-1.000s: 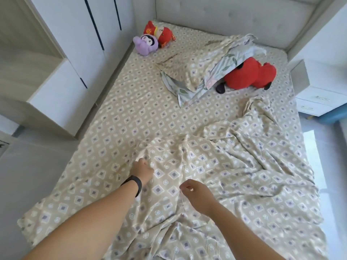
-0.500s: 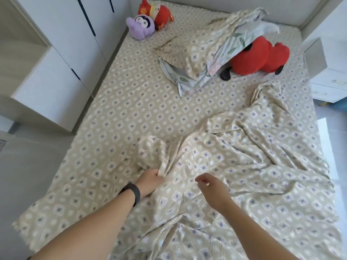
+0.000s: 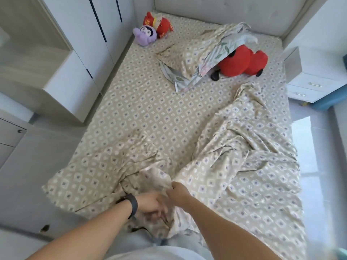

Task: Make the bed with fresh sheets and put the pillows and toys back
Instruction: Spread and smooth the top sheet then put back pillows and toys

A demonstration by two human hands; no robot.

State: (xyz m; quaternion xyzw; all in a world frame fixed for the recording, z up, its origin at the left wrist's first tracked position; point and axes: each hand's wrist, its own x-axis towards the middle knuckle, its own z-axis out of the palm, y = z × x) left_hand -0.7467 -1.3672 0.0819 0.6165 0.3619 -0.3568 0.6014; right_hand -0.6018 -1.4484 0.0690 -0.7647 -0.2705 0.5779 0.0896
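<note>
A beige diamond-patterned fitted sheet point(image 3: 150, 109) covers the bed. A loose cover of the same pattern point(image 3: 244, 166) lies crumpled over the bed's right half and foot. My left hand point(image 3: 152, 205), with a black band on its wrist, grips a bunch of this cover at the foot edge. My right hand point(image 3: 178, 192) pinches a fold of it just to the right. Near the headboard lie a pillow point(image 3: 189, 51) with a leaf-print pillow point(image 3: 216, 59) under it, a big red plush point(image 3: 242, 61), a purple plush point(image 3: 144, 35) and a small red plush point(image 3: 159, 24).
White wardrobes point(image 3: 78, 53) line the bed's left side. A white nightstand point(image 3: 315, 72) stands at the right, with a blue object point(image 3: 330, 104) beside it. A padded headboard point(image 3: 216, 12) closes the far end. Pale floor point(image 3: 311, 147) runs along the right.
Both hands have drawn back toward the foot of the bed, pulling the cover with them. The fabric is bunched between them and the fitted sheet's middle is uncovered.
</note>
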